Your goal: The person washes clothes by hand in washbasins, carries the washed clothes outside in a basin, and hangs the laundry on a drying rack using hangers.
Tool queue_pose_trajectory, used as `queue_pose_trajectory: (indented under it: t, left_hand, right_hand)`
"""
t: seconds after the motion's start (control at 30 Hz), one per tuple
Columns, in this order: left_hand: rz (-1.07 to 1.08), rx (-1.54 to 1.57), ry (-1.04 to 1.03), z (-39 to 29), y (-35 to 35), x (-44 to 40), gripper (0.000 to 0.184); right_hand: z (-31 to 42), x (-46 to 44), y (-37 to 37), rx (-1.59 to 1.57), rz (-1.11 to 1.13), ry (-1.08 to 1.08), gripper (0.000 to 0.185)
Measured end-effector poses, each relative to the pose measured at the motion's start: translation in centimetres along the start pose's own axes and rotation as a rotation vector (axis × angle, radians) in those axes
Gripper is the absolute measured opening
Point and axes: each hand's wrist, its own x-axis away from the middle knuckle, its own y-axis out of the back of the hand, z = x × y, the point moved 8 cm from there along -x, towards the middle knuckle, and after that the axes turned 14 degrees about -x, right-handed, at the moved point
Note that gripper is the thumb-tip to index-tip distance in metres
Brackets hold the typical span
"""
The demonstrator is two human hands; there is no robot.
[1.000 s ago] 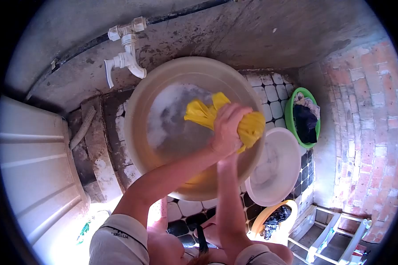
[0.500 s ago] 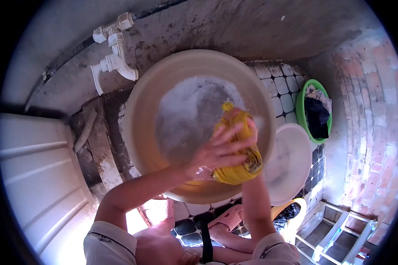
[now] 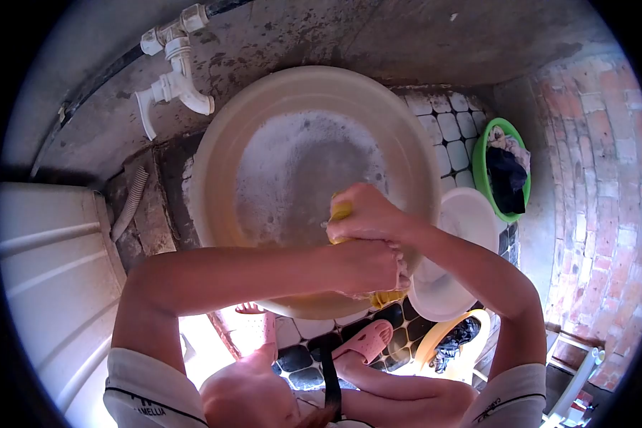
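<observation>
Cloth [image 3: 342, 211] of bright yellow pokes out at the left of the right hand [image 3: 369, 212], whose fingers are curled tight around it over the near half of a wide basin [image 3: 209, 178]. Below that and slightly rightward, the left hand [image 3: 369, 267] has its fingers folded together and clamped on the same cloth, the bunched lower end of which sticks out beneath them. Both fists hide its middle, most of the right fingertips are out of sight, and whether the lower end touches the basin's rim cannot be told.
</observation>
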Motion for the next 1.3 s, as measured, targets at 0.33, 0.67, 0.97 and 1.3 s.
queue_pose_trajectory:
  t: [0.33, 0.67, 0.97, 1.3]
  left_hand:
    - [0.53, 0.322, -0.033, -3.1, -8.3, -0.4, 0.06]
    - [0.565, 0.282, -0.143, -6.6, -4.0, -3.7, 0.052]
    - [-0.191, -0.141, -0.022, -4.6, 3.3, -14.2, 0.035]
    - [0.197, 0.013, 0.135, -1.0, -2.6, -16.4, 0.057]
  right_hand:
    - [-3.5, -0.8, -6.4, 0.09, 0.076, 0.079, 0.036]
    - [-4.1, 3.9, -6.3, -0.036, 0.049, -0.06, 0.032]
    - [-17.0, 22.6, 9.6, -0.864, -0.513, 0.157, 0.035]
    - [-46.0, 48.6, -4.3, -0.214, -1.601, -0.802, 0.072]
